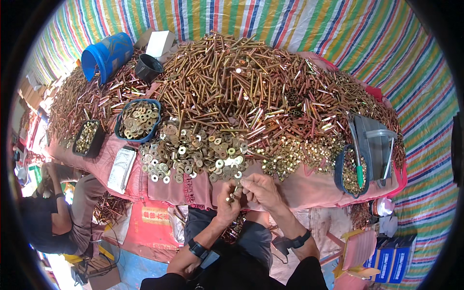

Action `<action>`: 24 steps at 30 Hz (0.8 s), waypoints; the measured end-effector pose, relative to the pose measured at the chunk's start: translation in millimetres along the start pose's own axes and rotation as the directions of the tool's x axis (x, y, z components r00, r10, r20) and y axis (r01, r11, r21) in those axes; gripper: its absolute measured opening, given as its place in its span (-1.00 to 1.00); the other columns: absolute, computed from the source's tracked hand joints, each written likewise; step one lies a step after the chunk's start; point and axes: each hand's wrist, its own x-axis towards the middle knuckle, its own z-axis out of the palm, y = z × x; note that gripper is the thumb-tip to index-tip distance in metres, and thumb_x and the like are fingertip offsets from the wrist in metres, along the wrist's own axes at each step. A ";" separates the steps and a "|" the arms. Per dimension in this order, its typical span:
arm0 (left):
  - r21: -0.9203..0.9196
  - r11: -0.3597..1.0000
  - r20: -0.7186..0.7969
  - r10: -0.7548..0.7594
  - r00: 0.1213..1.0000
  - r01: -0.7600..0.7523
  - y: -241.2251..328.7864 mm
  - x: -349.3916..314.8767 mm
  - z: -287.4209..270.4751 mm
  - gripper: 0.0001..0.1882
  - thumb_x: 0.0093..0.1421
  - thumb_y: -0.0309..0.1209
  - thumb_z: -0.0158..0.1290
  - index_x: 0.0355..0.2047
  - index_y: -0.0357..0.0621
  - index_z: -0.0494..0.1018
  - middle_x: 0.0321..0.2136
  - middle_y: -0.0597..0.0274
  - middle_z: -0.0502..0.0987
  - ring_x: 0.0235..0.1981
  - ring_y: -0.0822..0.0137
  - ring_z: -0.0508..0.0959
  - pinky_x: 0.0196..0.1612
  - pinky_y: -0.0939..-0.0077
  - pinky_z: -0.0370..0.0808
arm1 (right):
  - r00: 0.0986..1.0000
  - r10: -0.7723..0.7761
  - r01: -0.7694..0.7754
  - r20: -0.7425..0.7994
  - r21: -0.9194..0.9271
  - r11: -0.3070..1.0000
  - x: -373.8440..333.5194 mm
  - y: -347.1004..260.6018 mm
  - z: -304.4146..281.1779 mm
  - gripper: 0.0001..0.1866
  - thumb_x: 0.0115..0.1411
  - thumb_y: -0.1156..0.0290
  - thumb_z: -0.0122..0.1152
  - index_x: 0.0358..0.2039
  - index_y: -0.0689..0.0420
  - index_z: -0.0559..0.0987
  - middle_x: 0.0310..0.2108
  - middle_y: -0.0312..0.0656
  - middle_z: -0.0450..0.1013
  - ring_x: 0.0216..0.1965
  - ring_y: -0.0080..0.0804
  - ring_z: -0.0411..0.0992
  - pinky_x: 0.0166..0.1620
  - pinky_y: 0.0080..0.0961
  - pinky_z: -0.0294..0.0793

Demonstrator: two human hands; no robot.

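Note:
My left hand (228, 205) and my right hand (261, 190) meet at the near edge of a table covered in pink cloth (309, 188). Both pinch a small brass bolt with a washer (236, 191) held between their fingertips. Just beyond my fingers lies a heap of brass washers (193, 152). Behind it rises a large pile of long brass bolts (237, 82). A heap of small brass nuts (295, 154) sits to the right of my hands.
A blue basket of washers (137, 121) and a black tray (87, 137) stand at left, a blue bucket (106, 55) and black cup (147, 67) behind. A grey dustpan (377, 145) and blue bowl (349, 175) sit at right. Another person (53, 212) sits lower left.

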 end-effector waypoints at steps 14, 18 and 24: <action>-0.086 0.990 0.013 -0.107 0.994 0.107 -4.2 -8.4 -1.6 -0.76 0.54 -0.37 0.00 0.09 -0.22 0.35 -0.01 0.01 0.68 -0.03 0.33 0.67 -0.02 0.47 0.58 | 0.694 -0.715 0.243 -0.083 -0.908 0.341 34.9 -0.5 -20.9 -0.69 0.28 0.37 0.38 -0.01 0.18 0.58 -0.26 0.01 0.54 -0.34 0.00 0.57 -0.32 -0.12 0.50; -0.002 0.994 0.017 -0.114 0.993 0.114 4.7 -8.0 -2.0 -0.73 0.55 -0.35 -0.01 0.14 -0.21 0.36 -0.01 0.05 0.68 -0.03 0.35 0.67 0.01 0.47 0.58 | 0.794 -0.608 0.110 -0.020 -0.978 0.175 56.8 1.8 -37.9 -0.79 0.27 0.40 0.31 -0.15 0.20 0.55 -0.25 0.13 0.43 -0.39 0.19 0.49 -0.30 0.05 0.47; -0.034 0.997 0.038 -0.070 0.997 0.071 -3.9 3.7 12.6 -0.76 0.53 -0.39 -0.01 0.12 -0.21 0.42 -0.14 0.16 0.67 -0.22 0.43 0.59 -0.12 0.53 0.53 | 0.829 -0.523 0.291 -0.200 -0.644 0.707 51.3 -0.3 -41.5 -0.71 0.26 0.45 0.42 -0.10 0.23 0.51 -0.28 -0.04 0.57 -0.34 -0.22 0.59 -0.31 -0.29 0.56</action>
